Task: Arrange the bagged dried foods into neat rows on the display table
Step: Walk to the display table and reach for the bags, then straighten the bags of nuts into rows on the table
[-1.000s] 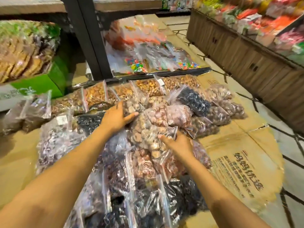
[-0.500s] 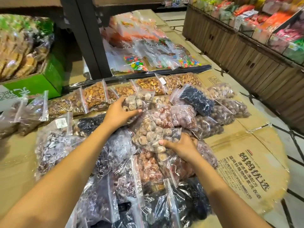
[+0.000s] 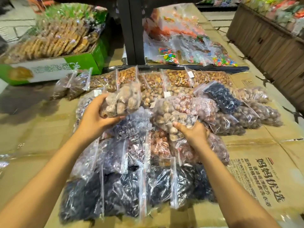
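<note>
Clear zip bags of dried foods lie in rough rows on a cardboard-covered display table (image 3: pixel 246 145). My left hand (image 3: pixel 93 116) grips a bag of pale brown lumps (image 3: pixel 123 102), lifted above the pile. My right hand (image 3: pixel 194 134) holds the near edge of a similar bag of beige pieces (image 3: pixel 172 112) lying on the heap. Dark purple and black bags (image 3: pixel 131 186) fill the near rows. Reddish bags (image 3: pixel 159 145) sit in the middle. Golden nut bags (image 3: pixel 177 78) line the back row.
A green box of biscuits (image 3: pixel 54 68) stands at the back left. A dark metal post (image 3: pixel 131 30) rises behind the nut row, with bags of coloured sweets (image 3: pixel 169 55) beyond it. A wooden display counter (image 3: pixel 271 46) runs along the right. Bare cardboard lies left and right of the bags.
My left hand has lifted the bag of pale lumps off the pile toward the left. My right hand keeps its hold on the beige bag. The view has shifted nearer.
</note>
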`<state>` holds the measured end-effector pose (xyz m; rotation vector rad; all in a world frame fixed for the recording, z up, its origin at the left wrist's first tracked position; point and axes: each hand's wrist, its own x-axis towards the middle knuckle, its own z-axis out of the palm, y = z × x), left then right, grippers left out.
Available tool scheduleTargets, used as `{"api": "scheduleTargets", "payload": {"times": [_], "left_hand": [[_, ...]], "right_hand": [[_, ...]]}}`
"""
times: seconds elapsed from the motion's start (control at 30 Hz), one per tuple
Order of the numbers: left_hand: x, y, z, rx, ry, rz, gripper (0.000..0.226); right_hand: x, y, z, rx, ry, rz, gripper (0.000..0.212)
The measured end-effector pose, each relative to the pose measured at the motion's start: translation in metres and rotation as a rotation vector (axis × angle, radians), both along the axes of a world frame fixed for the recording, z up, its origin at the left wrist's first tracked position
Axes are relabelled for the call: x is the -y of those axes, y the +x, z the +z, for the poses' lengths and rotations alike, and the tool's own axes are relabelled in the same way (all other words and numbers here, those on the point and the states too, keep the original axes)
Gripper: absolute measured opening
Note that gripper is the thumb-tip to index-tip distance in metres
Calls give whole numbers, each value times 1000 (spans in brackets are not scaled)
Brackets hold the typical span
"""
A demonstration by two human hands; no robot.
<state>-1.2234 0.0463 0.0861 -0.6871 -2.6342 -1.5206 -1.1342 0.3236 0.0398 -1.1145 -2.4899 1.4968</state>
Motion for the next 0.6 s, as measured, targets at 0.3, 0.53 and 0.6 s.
{"api": "scheduleTargets", "payload": {"times": [0.3,0.53,0.6], "left_hand": [[107,19,-41,-84,-26,-3,72],[197,-7,-73,-109,-98,0,72],[222,-24,-87,-64,-79,-9,71]], "right_hand": [[79,7,39,-312,2,-244,94],[141,19,64,-533,-139,-455,108],[157,19,64,-567,-172,-447,99]]}}
